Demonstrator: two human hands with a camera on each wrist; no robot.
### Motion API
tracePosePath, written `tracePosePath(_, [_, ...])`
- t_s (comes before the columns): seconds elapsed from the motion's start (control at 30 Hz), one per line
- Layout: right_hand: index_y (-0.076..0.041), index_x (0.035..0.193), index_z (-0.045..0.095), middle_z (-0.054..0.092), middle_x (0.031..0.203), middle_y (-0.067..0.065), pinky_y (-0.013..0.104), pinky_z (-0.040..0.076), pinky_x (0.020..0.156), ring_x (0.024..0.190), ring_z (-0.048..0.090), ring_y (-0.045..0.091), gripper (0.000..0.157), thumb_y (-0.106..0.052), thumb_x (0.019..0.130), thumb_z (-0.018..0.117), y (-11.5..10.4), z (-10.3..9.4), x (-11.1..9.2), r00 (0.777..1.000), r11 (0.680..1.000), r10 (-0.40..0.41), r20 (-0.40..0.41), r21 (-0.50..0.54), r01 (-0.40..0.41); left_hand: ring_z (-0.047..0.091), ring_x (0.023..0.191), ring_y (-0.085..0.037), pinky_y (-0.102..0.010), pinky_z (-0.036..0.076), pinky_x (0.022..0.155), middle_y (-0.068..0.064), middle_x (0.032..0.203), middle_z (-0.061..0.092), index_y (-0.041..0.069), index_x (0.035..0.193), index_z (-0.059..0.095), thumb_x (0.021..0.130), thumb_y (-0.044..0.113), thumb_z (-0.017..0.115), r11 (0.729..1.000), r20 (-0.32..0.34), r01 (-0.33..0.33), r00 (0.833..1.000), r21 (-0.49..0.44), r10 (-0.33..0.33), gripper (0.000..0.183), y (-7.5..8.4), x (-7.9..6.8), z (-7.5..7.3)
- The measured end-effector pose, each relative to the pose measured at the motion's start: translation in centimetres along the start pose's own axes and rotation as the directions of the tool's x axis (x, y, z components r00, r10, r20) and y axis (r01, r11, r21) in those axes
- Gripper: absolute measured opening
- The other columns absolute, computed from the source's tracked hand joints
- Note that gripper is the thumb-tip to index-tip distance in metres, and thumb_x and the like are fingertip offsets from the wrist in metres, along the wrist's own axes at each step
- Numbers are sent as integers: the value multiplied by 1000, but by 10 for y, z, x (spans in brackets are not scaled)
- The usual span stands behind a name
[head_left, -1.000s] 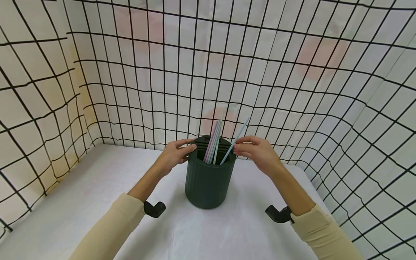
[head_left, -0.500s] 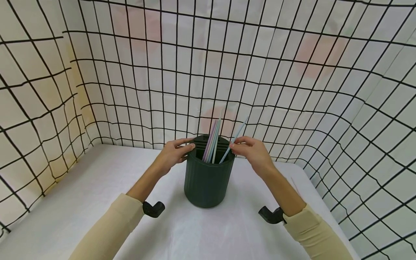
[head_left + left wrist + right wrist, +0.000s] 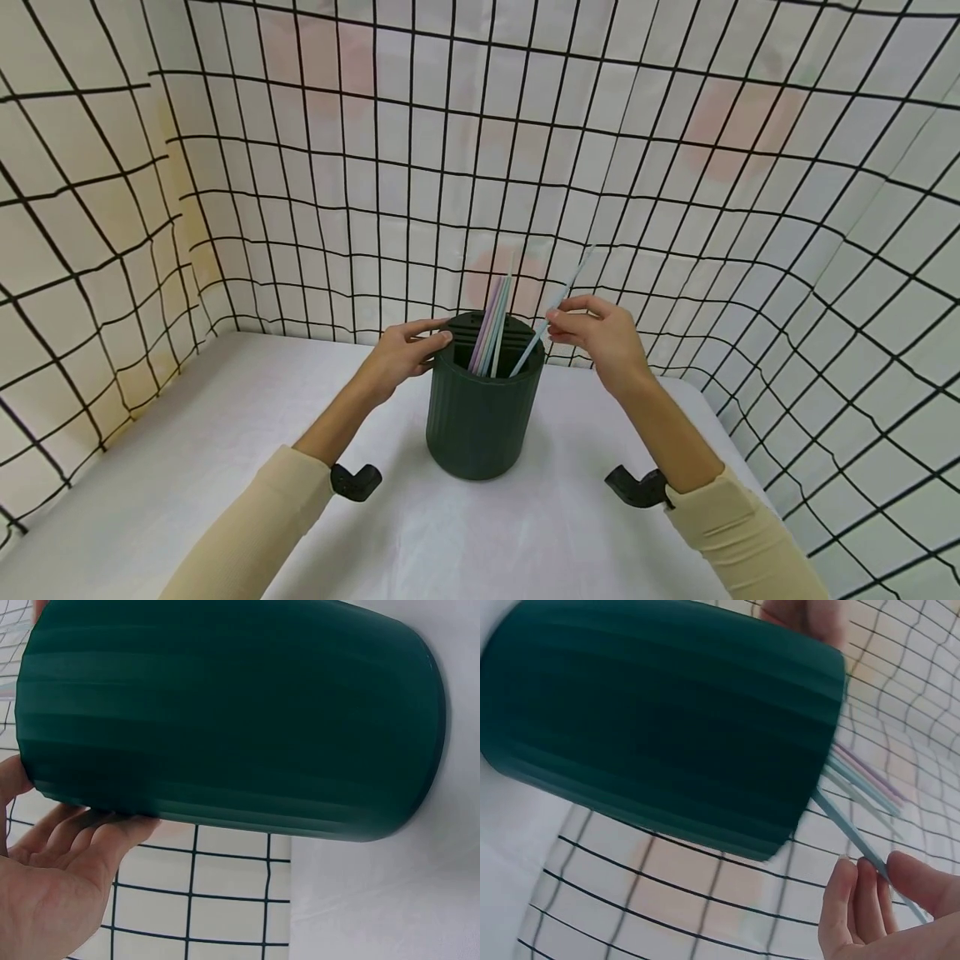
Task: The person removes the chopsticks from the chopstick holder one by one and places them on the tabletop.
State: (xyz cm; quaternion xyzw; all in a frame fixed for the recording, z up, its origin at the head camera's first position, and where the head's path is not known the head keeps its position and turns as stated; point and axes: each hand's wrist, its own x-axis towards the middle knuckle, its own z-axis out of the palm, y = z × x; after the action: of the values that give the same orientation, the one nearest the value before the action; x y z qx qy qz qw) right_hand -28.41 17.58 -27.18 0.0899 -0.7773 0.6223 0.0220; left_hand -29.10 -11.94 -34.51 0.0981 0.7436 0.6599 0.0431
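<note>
A dark green ribbed container (image 3: pixel 480 429) stands upright on the white-covered table, slotted at the back of its top. My left hand (image 3: pixel 397 358) holds its left side, thumb at the rim and the other fingers along the wall in the left wrist view. Between thumb and fingertips, my right hand (image 3: pixel 606 340) pinches a light blue straw (image 3: pixel 855 836) just above the right rim. This straw slants up to the right, its lower end still inside the container. Several pastel straws (image 3: pixel 487 333), purple, blue and pale green, lean together in the opening.
Black wire grid (image 3: pixel 431 175) surrounds the table at the back and both sides, with white cloth behind it. The white tabletop (image 3: pixel 300 392) extends around the container. Black camera mounts (image 3: pixel 356 482) sit on both wrists.
First my right fingers shifted in along the light blue straw; then the right hand rose up and to the right, drawing the straw a little higher. My left hand and the container stay put.
</note>
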Motion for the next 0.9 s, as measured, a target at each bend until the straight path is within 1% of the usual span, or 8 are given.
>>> tracePosePath(0.07, [-1, 118, 64, 76, 99, 0, 25, 58, 94, 90, 74, 14, 37, -26, 93, 76, -8, -6, -1, 1000, 999, -19, -15, 26, 19, 63, 126, -28, -46, 49, 109, -16, 138, 63, 15, 148, 54, 101, 33, 65, 1000, 3, 1, 1000, -2, -1, 52, 0, 0, 1])
tracePosePath(0.13, [-1, 117, 63, 75, 100, 1, 22, 59, 90, 89, 74, 14, 38, -26, 92, 77, -17, -13, -3, 998, 997, -46, -30, 55, 47, 63, 127, -28, -46, 49, 109, -16, 138, 63, 15, 148, 54, 101, 33, 65, 1000, 5, 4, 1000, -6, -4, 52, 0, 1, 1])
tracePosePath(0.3, [2, 117, 62, 73, 99, 4, 24, 60, 89, 88, 74, 15, 41, -22, 90, 79, -43, -33, -9, 990, 980, -110, -93, 154, 124, 64, 126, -28, -46, 49, 109, -16, 137, 64, 16, 148, 55, 100, 34, 65, 1000, 0, 10, 1000, -4, -10, 52, 0, 1, 1])
tracePosePath(0.4, [3, 117, 62, 74, 97, 5, 25, 60, 89, 86, 75, 17, 42, -22, 89, 81, -53, -44, -13, 983, 971, -123, -136, 188, 147, 64, 125, -28, -46, 49, 109, -16, 135, 65, 16, 148, 55, 100, 34, 65, 1000, -4, 12, 1000, -1, -12, 52, 0, 1, 1])
tracePosePath(0.47, [3, 118, 61, 75, 95, 4, 25, 60, 89, 86, 76, 18, 45, -23, 88, 81, -57, -52, -14, 980, 970, -123, -159, 191, 153, 64, 125, -28, -46, 49, 109, -16, 135, 65, 16, 148, 55, 101, 34, 65, 1000, -4, 12, 1000, -2, -12, 52, 1, 1, 1])
tracePosePath(0.63, [1, 120, 60, 74, 98, 4, 26, 60, 88, 88, 76, 17, 48, -23, 86, 83, -53, -72, -17, 978, 963, -97, -182, 233, 139, 64, 126, -28, -45, 49, 109, -16, 136, 65, 16, 148, 55, 100, 34, 65, 1000, 1, 14, 1000, -6, -14, 52, 0, 0, 0])
tracePosePath(0.77, [-2, 118, 64, 72, 101, 4, 26, 61, 86, 89, 74, 17, 42, -20, 85, 83, -43, -88, -17, 977, 950, -61, -203, 287, 119, 64, 126, -27, -45, 49, 109, -15, 136, 65, 16, 148, 54, 100, 34, 66, 1000, 7, 12, 1000, -9, -12, 52, -1, 1, 0])
tracePosePath(0.9, [-5, 114, 67, 73, 98, 1, 27, 62, 82, 85, 74, 16, 35, -17, 85, 83, -29, -107, -17, 976, 945, -23, -218, 313, 92, 64, 126, -27, -44, 50, 108, -16, 136, 64, 16, 148, 54, 100, 34, 66, 1000, 3, 11, 1000, -5, -11, 52, 0, 1, 0])
